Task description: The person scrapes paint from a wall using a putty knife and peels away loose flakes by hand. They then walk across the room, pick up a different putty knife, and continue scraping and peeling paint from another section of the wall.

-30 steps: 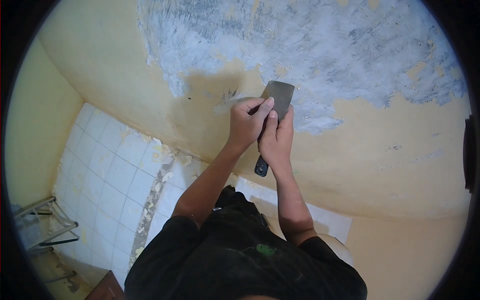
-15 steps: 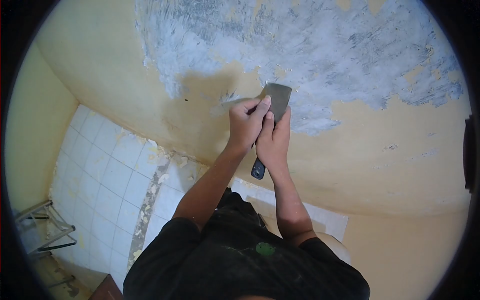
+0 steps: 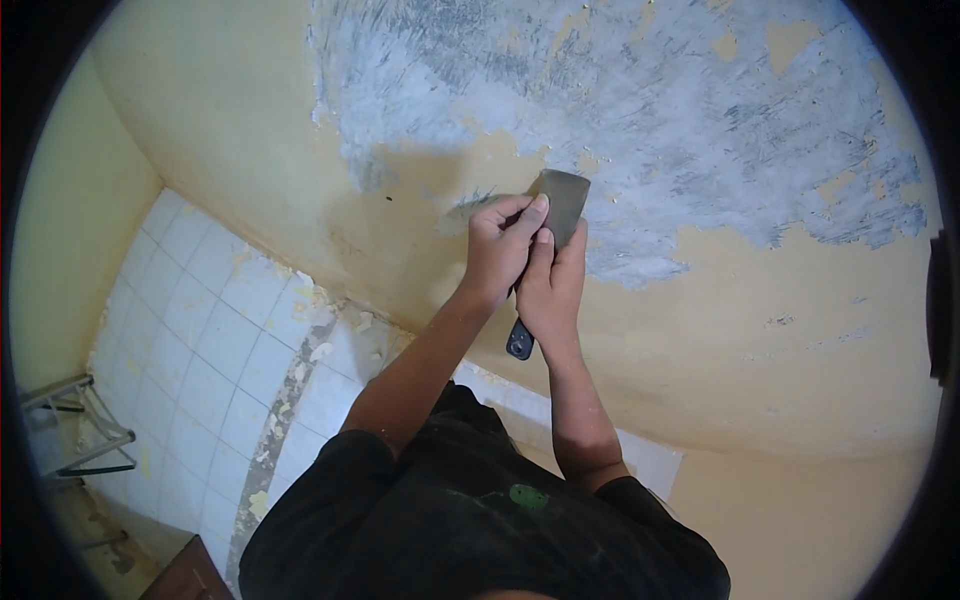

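Note:
Both my hands grip one paint scraper (image 3: pixel 567 203) with a broad flat metal blade and a black handle. My left hand (image 3: pixel 499 243) pinches the blade's left side, thumb laid on its face. Just below it, my right hand (image 3: pixel 551 285) wraps the scraper's lower part, thumb pointing up along it. The end of the handle sticks out beneath the hands. The blade's top edge is at the lower border of a stripped grey-white patch (image 3: pixel 620 110) on the yellow-painted wall (image 3: pixel 780 350). Flakes of loose paint show near the blade.
White floor tiles (image 3: pixel 210 335) with scattered paint chips lie at the lower left, crossed by a rough grey strip (image 3: pixel 285 410). A metal-framed stand (image 3: pixel 100 430) is at the far left. A brown panel (image 3: pixel 188 575) shows at the bottom, and a dark object (image 3: pixel 938 310) at the right edge.
The view has shifted slightly, so the wall patch appears lower and farther right. Both hands keep their hold on the scraper, which sits in nearly the same place in view.

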Motion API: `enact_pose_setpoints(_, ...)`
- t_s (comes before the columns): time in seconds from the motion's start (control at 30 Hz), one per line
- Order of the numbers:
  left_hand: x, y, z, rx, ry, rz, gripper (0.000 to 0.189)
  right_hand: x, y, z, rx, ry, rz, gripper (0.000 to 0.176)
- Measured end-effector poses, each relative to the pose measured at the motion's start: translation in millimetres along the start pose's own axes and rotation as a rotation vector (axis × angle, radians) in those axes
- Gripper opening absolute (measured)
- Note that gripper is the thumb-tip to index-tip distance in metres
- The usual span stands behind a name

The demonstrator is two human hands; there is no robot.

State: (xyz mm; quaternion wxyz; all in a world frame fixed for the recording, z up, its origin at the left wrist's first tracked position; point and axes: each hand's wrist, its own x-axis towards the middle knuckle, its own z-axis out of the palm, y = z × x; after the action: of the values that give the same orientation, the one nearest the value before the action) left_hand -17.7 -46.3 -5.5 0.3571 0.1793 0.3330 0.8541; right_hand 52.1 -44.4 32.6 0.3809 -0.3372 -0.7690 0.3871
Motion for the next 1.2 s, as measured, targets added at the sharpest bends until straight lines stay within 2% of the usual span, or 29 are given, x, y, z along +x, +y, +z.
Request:
enact_pose_setpoints(0.07,-3,-1,1,0.084,-0.002,0.004,0.021,-1,8,0,-0.032,0.056,-0.133,0.020)
enact_pose_setpoints(0.1,-6,0,6,-0.008,0.058,-0.108,0.021,1,9,3,-0.023,0.103,-0.219,0.020)
enact_pose_setpoints(0.13,-1,4,5,-0.012,0.063,-0.100,0.021,5,9,4,-0.022,0.096,-0.225,0.020)
enact_pose_setpoints(0.2,5,10,5,-0.014,0.042,-0.058,0.022,9,-6,3,-0.078,0.029,-0.152,0.021)
enact_pose_setpoints(0.23,7,15,6,-0.114,0.003,-0.057,0.022,11,-9,3,-0.061,0.000,-0.111,0.024)
enact_pose_setpoints(0.33,2,7,6,-0.021,0.050,-0.122,0.022,3,-2,0,-0.055,0.022,-0.132,0.025)
enact_pose_setpoints(0.47,6,9,1,0.051,-0.006,-0.077,0.023,9,11,5,-0.036,0.044,-0.185,0.025)
enact_pose_setpoints(0.53,11,12,2,-0.021,-0.002,-0.081,0.023,5,12,7,-0.011,0.044,-0.133,0.019)
enact_pose_setpoints(0.6,10,17,-5,-0.076,-0.105,-0.183,0.022,-1,16,7,0.302,-0.025,0.079,0.020)
enact_pose_setpoints(0.63,7,17,-3,-0.086,-0.093,-0.223,0.022,0,21,9,0.250,-0.003,0.028,0.020)
enact_pose_setpoints(0.77,11,26,1,-0.064,-0.083,-0.179,0.022,9,19,16,0.157,0.088,-0.127,0.016)
enact_pose_setpoints(0.87,13,44,3,-0.071,-0.112,-0.234,0.021,8,-2,11,0.282,0.019,0.049,0.013)
enact_pose_setpoints(0.93,13,37,-3,-0.038,-0.169,-0.254,0.021,4,7,13,0.319,0.011,0.027,0.013)
enact_pose_setpoints(1.0,11,22,-4,-0.053,-0.121,-0.227,0.021,2,13,17,0.387,0.024,0.043,0.013)
enact_pose_setpoints(1.03,13,18,-3,-0.087,-0.099,-0.205,0.022,5,16,16,0.298,0.034,0.002,0.013)
enact_pose_setpoints(1.1,13,33,-3,-0.062,-0.088,-0.253,0.021,2,-4,16,0.350,0.004,0.110,0.014)
enact_pose_setpoints(1.2,15,24,-5,-0.169,-0.133,-0.258,0.020,1,0,12,0.341,-0.025,0.115,0.013)
